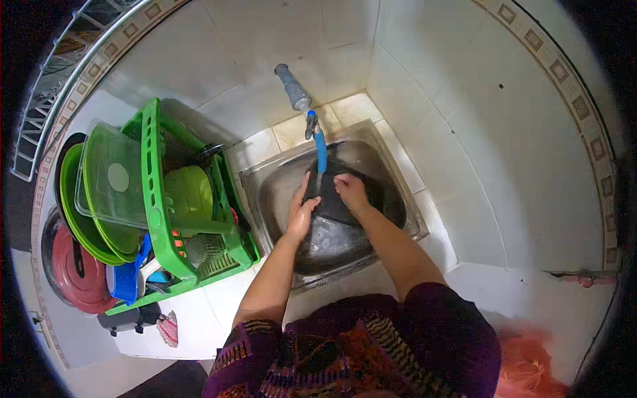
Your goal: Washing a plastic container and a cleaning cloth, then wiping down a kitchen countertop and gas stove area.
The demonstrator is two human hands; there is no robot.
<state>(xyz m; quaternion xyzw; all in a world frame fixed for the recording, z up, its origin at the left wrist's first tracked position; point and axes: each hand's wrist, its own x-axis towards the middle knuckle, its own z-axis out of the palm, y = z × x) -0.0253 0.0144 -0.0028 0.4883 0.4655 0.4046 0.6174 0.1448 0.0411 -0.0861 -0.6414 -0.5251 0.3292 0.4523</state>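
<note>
My left hand [300,211] grips the left edge of a black piece of cookware [328,196], its thumb over the near side. The exact kind of this dark vessel is hard to make out. It is held within a stainless steel sink [272,191], below a blue hose [321,151] fitted to the tap [310,122]. A thin stream of water seems to fall from the hose end. Over the dark surface, to the right of the hose, my right hand [350,189] has its fingers curled; whether something is inside them is hidden.
Left of the sink stands a green plastic dish rack [154,199] with green plates [72,199], a clear lid [107,174] and a blue-handled item [127,278]. A red lid [82,271] leans beside it. Tiled walls [448,149] close in behind and right. A checked cloth [168,328] lies front left.
</note>
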